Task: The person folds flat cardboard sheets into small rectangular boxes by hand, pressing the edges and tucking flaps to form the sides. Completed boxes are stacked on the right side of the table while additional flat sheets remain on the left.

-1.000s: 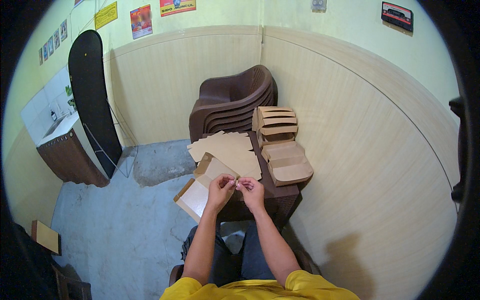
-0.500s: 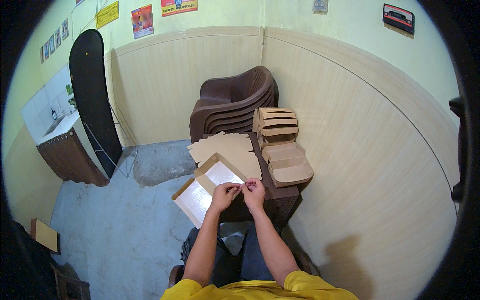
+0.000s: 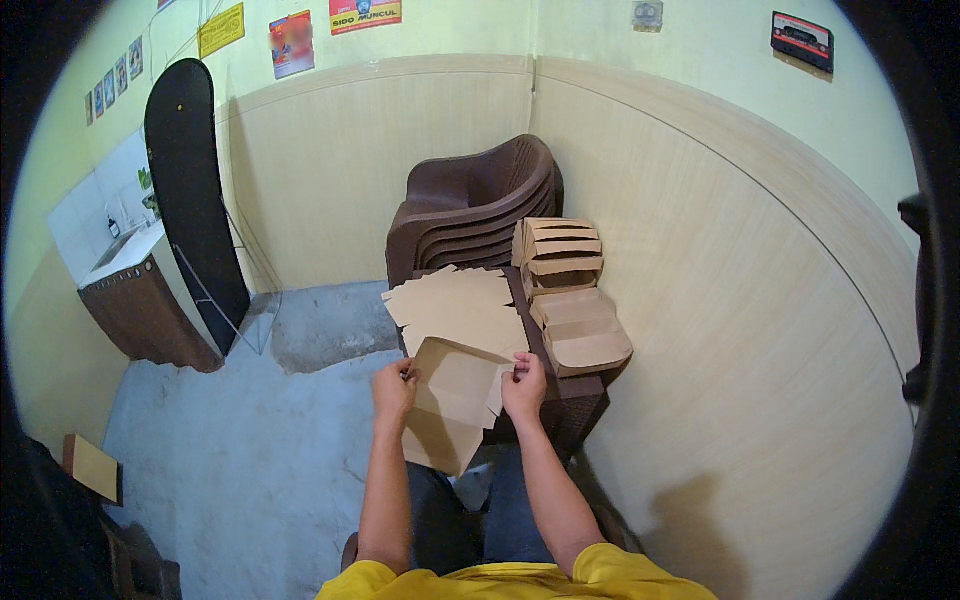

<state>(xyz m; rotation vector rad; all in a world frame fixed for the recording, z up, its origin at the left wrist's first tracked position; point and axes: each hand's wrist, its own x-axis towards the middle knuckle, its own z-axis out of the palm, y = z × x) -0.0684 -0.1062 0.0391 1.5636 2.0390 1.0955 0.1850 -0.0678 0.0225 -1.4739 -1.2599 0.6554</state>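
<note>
- While holding the carton [image 3: 450,388], likely for even support, pinches left edge with left hand [image 3: 393,388].
- Pinches right corner with right hand [image 3: 524,388].
- Has cardboard sheets [image 3: 455,303] beyond, presumably handy.

The open carton [image 3: 446,380] is plain kraft brown, and the flat cardboard blanks [image 3: 458,308] are a lighter tan. Matching brown covers the folded boxes [image 3: 588,343]. The stacked chairs [image 3: 462,195] are dark brown, and the table [image 3: 583,408] is dark brown with what seems a woven pattern, though shadow blurs it. The person's shirt [image 3: 480,584] is bright yellow; beige wood grain streaks the wall panel [image 3: 310,170] above the mottled blue-grey floor [image 3: 250,450].
</note>
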